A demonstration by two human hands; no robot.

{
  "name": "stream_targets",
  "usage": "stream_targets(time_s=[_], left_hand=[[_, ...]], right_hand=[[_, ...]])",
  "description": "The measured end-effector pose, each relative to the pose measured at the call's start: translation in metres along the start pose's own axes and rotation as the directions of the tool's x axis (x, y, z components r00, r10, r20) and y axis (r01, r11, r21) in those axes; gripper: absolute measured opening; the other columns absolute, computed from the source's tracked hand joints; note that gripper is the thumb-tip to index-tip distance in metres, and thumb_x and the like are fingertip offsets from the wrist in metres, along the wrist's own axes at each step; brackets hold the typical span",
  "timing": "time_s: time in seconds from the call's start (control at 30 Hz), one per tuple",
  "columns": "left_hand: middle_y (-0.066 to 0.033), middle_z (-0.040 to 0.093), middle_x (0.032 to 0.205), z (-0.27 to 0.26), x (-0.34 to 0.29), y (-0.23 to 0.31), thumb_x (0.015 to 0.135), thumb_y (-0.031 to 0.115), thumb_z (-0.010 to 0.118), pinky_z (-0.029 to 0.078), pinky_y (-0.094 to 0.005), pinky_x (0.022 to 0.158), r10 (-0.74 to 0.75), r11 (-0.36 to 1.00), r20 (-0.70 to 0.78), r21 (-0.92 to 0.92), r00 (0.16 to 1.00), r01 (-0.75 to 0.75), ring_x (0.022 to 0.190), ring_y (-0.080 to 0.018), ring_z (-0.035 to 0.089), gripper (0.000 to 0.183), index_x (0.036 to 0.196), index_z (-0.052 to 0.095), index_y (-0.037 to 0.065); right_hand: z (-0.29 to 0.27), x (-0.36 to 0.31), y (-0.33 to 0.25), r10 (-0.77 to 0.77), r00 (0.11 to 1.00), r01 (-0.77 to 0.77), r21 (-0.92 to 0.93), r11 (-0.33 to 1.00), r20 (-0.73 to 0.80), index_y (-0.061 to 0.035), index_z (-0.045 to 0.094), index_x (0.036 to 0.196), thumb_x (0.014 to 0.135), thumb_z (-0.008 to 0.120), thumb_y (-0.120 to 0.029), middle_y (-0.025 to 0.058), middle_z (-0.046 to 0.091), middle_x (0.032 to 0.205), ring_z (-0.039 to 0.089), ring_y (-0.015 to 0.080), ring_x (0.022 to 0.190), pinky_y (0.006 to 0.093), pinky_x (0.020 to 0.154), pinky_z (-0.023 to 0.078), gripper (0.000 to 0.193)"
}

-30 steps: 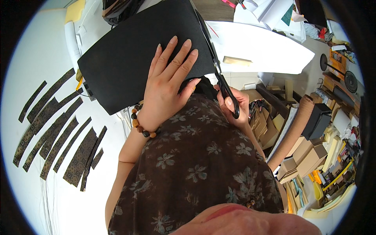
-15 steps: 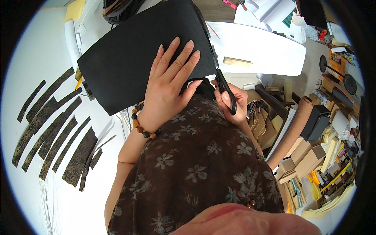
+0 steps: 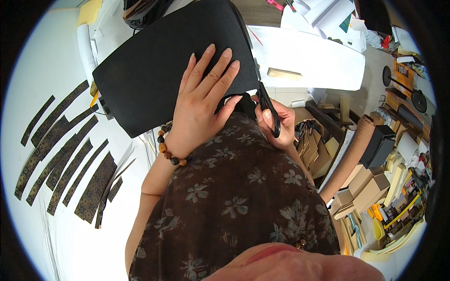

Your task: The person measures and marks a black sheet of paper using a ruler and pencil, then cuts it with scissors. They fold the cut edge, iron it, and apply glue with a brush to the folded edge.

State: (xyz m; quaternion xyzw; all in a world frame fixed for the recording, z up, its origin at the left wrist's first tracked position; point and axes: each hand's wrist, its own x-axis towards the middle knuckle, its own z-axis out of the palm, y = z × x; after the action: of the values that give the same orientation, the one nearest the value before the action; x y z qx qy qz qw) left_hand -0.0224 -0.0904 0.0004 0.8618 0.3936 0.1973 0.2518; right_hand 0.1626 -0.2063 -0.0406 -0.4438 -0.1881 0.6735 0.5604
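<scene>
A large black sheet-covered panel (image 3: 150,70) lies tilted across the table in front of me. My left hand (image 3: 201,96) rests flat on it, fingers spread, near its right side. At the panel's near right corner, my right hand (image 3: 277,121) is closed round black-handled scissors (image 3: 269,112). Their blades are mostly hidden against the panel's edge. Below the panel, between my hands, some black material (image 3: 241,102) shows next to my floral top.
Several dark patterned strips (image 3: 61,164) lie on the white table at left. White paper (image 3: 309,56) with a small pale block (image 3: 284,74) lies at right. A cardboard tube (image 3: 349,157), a black box (image 3: 378,146) and cartons (image 3: 370,187) crowd the right side.
My right hand and the scissors have shifted very slightly left. My left hand and the panel stay in place. A thin strip end among the patterned strips has moved a little.
</scene>
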Motion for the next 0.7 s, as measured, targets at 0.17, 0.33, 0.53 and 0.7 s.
stream_targets(time_s=[0.17,0.33,0.53,0.7], left_hand=[[-0.0082,0.048,0.148,0.0009,-0.0005,-0.0001,0.078,0.018,0.080,0.030,-0.0538,0.114,-0.002,1.000,-0.004,0.001,1.000,0.002,0.140,-0.0339,0.039,0.064,0.137,0.056,0.012],[-0.0093,0.047,0.148,0.0009,-0.0005,-0.0017,0.082,0.020,0.075,0.028,-0.0527,0.115,0.009,1.000,0.013,0.014,1.000,-0.009,0.141,-0.0337,0.037,0.058,0.136,0.056,0.009],[-0.0095,0.048,0.148,0.0006,0.0007,0.0004,0.077,0.017,0.080,0.030,-0.0544,0.114,-0.002,1.000,0.001,0.004,1.000,0.002,0.140,-0.0346,0.039,0.064,0.136,0.056,0.010],[-0.0099,0.049,0.147,-0.0007,0.0012,0.0013,0.077,0.017,0.080,0.030,-0.0542,0.114,-0.003,1.000,-0.001,0.000,1.000,0.003,0.139,-0.0349,0.040,0.064,0.136,0.057,0.010]], right_hand=[[0.0028,-0.0003,-0.0029,0.007,1.000,-0.007,0.013,1.000,0.001,0.0113,0.055,0.128,0.096,0.063,-0.010,-0.0026,0.053,0.073,0.040,0.0015,0.056,0.0189,0.049,0.027,0.040],[0.0035,-0.0005,-0.0035,0.009,1.000,-0.008,0.013,1.000,-0.006,0.0107,0.055,0.128,0.096,0.063,-0.009,-0.0031,0.053,0.071,0.039,0.0012,0.054,0.0189,0.048,0.027,0.039],[0.0027,-0.0011,-0.0025,0.007,1.000,-0.007,-0.016,1.000,-0.010,0.0101,0.055,0.129,0.096,0.062,-0.007,-0.0037,0.051,0.068,0.037,0.0010,0.053,0.0193,0.047,0.026,0.038],[0.0021,-0.0011,-0.0021,0.007,1.000,-0.007,0.007,1.000,0.008,0.0099,0.055,0.130,0.096,0.061,-0.006,-0.0039,0.050,0.068,0.036,0.0010,0.053,0.0196,0.048,0.026,0.038]])
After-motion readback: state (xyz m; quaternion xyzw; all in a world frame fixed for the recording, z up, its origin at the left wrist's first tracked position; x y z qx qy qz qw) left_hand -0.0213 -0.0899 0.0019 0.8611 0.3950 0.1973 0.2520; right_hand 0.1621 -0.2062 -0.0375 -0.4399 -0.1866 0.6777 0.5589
